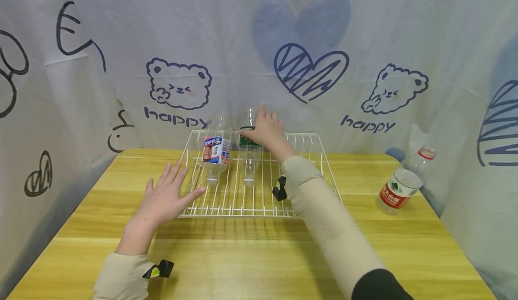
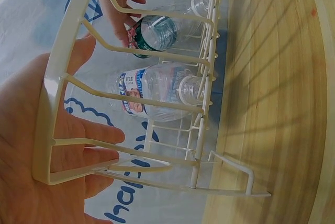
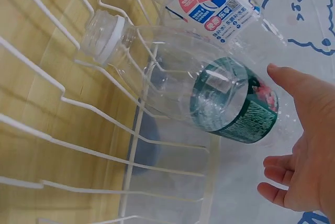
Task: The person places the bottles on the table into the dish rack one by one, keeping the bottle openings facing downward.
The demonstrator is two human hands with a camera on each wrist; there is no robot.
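And here is the right hand (image 1: 268, 131) up at the back of the white rack (image 2: 54, 77), thumb and fingers parted around the base end of the green-label bottle (image 3: 230, 103), no clench, no grip! The close view shows daylight between the fingers and the plastic; whether the thumb tip touches, I cannot tell. That bottle sits neck-down among the wires, right beside the blue-and-white-label bottle (image 1: 216, 150), also neck-down. Over on the near left corner, the left hand (image 1: 163, 201) is spread wide at the rim, grasping nothing; contact with the wire is hard to call. Out right, the red-label bottle (image 1: 400, 190) stands on the table (image 1: 243, 264), well apart from the rack. Now, technique: this thin plastic probably dents easily, so a light, even touch high on the base looks wisest, keeping the cap end settled between the wires and the neighbour unbumped. The left palm, I'd say, serves best as a gentle stop against the frame, for a light rack could well slide
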